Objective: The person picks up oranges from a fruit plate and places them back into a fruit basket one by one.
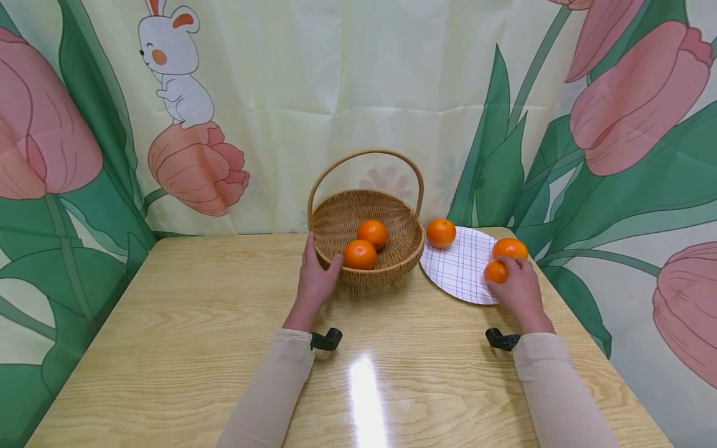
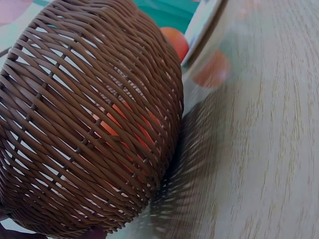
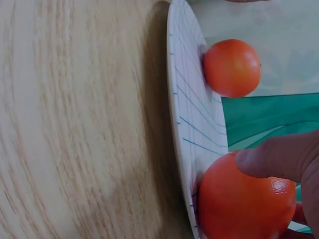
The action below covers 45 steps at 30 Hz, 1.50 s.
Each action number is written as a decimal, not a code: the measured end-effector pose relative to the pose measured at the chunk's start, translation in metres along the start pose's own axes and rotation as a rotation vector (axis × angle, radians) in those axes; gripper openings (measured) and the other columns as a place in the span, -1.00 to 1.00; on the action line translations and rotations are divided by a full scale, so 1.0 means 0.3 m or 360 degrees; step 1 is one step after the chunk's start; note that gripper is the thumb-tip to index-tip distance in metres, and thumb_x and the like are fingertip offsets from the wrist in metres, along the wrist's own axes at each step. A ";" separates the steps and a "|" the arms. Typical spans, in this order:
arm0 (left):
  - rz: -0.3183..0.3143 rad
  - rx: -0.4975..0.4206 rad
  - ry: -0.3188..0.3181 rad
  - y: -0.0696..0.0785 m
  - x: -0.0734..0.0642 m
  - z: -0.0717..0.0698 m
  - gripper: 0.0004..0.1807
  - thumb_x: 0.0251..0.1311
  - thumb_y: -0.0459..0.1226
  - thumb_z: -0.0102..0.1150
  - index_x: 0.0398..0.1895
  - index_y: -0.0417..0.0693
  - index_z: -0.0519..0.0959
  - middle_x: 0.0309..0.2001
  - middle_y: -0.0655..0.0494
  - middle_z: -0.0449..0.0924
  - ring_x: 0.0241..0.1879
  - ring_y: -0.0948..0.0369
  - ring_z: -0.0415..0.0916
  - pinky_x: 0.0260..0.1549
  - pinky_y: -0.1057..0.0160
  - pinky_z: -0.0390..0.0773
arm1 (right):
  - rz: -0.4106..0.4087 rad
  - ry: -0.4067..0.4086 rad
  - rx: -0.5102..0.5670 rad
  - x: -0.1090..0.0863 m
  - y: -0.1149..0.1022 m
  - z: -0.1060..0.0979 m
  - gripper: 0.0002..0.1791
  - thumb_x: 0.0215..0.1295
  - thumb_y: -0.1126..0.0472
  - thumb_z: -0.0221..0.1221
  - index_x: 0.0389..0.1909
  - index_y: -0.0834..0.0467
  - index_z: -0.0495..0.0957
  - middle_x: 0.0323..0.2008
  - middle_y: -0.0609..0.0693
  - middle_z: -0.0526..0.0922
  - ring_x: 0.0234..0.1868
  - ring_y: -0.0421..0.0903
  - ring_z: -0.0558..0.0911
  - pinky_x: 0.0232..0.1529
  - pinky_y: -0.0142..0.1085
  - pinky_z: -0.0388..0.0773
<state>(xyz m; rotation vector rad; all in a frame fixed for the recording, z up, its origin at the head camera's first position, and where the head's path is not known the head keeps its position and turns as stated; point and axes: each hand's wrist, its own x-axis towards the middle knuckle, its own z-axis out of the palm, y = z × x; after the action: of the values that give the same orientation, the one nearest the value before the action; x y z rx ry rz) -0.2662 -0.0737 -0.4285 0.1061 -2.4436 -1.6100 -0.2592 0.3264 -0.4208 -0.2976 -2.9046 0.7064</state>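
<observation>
While L fingers (image 1: 309, 250) clamp basket rim (image 1: 394, 269), both arms (image 1: 560, 386) extended fwd, R fingers (image 1: 513, 266) clamped on orange (image 1: 495, 272)

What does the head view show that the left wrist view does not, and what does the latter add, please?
Only the head view shows the right hand gripping an orange by the plate, and the printed rabbit.

Only the left wrist view shows fruit glimpsed through the outer weave of the basket, and an orange-coloured reflection on the tabletop.

Both share the basket, tabletop, some of the left hand and some of the plate.
</observation>
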 end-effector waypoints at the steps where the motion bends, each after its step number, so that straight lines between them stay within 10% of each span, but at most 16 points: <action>1: -0.0001 0.0002 -0.0006 0.000 -0.001 -0.001 -0.10 0.11 0.11 -0.01 0.41 0.35 -0.29 0.44 0.13 -0.17 0.36 -0.01 0.02 0.23 -0.09 0.19 | 0.0006 0.0005 0.0003 0.001 0.000 0.002 -0.33 0.07 0.15 0.25 0.20 0.21 0.24 0.24 0.38 0.03 0.11 0.36 0.14 0.03 0.30 0.26; 45: -0.0008 -0.0015 -0.0014 0.006 -0.001 -0.006 -0.10 0.10 0.08 0.02 0.41 0.36 -0.27 0.43 0.09 -0.14 0.35 -0.02 0.04 0.22 -0.11 0.20 | -0.0160 -0.0010 0.0025 -0.014 -0.072 0.022 -0.29 0.04 0.07 0.25 0.22 0.12 0.22 0.18 0.33 0.11 0.02 0.32 0.26 -0.02 0.25 0.33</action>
<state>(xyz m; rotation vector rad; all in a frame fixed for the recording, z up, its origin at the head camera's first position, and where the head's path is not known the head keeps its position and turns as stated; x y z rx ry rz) -0.2654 -0.0746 -0.4262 0.1039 -2.4439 -1.6275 -0.2598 0.3038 -0.4171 -0.1468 -2.8948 0.7145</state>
